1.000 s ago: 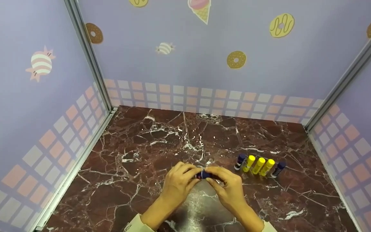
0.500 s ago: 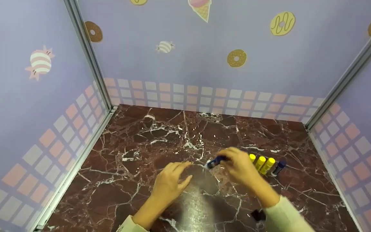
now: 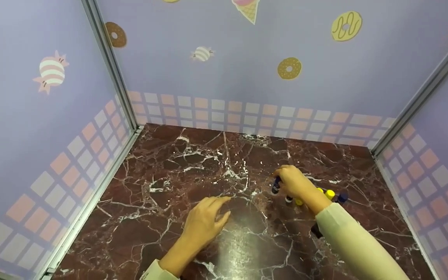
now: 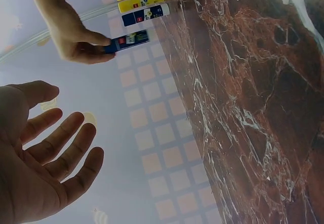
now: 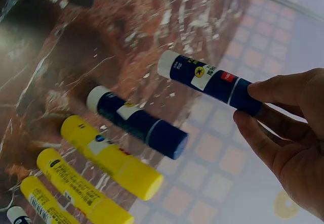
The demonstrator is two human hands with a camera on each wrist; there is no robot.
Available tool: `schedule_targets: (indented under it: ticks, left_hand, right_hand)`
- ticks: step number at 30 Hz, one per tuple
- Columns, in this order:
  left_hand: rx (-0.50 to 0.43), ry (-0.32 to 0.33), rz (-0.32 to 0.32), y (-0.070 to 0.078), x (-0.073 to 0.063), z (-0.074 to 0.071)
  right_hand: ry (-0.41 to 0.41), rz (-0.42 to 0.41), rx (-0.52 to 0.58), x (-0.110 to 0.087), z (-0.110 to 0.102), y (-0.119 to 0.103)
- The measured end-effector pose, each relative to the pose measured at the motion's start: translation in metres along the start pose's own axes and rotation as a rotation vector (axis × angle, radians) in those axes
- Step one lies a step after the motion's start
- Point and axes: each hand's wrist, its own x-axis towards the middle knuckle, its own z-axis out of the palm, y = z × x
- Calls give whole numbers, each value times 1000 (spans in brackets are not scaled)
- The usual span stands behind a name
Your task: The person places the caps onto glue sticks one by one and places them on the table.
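Observation:
My right hand (image 3: 292,182) pinches a dark blue glue stick (image 5: 202,77) by its capped end, between thumb and fingers. The stick's white base points down toward the table; whether it touches cannot be told. Right beside it, another blue glue stick (image 5: 136,123) stands upright, followed by three yellow glue sticks (image 5: 111,158) in a row. A blue glue stick (image 3: 342,198) ends the row on the right. My right hand and forearm partly hide the row in the head view. My left hand (image 3: 204,217) is held apart from everything, fingers loosely spread and nothing in them (image 4: 50,158).
The brown marble-patterned table (image 3: 193,175) is enclosed by a back wall (image 3: 224,77) and side walls with printed sweets. Metal corner posts (image 3: 111,66) join the walls. The glue stick row stands on the table's right half.
Both hands held a blue glue stick at the middle. The left hand let go and drew back slightly; the right hand carried the stick rightward and away, to the left end of the row.

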Motion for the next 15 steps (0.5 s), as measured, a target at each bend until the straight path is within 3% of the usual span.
schedule_targets:
  ticks: [9,15]
  left_hand:
    - [17,-24,-42,1,-6,-3]
    - [30,-33,-32,0,-5,-4]
  right_hand:
    - [-15,-88,-51,6,25,12]
    - [-3,-80,-63,5,29,14]
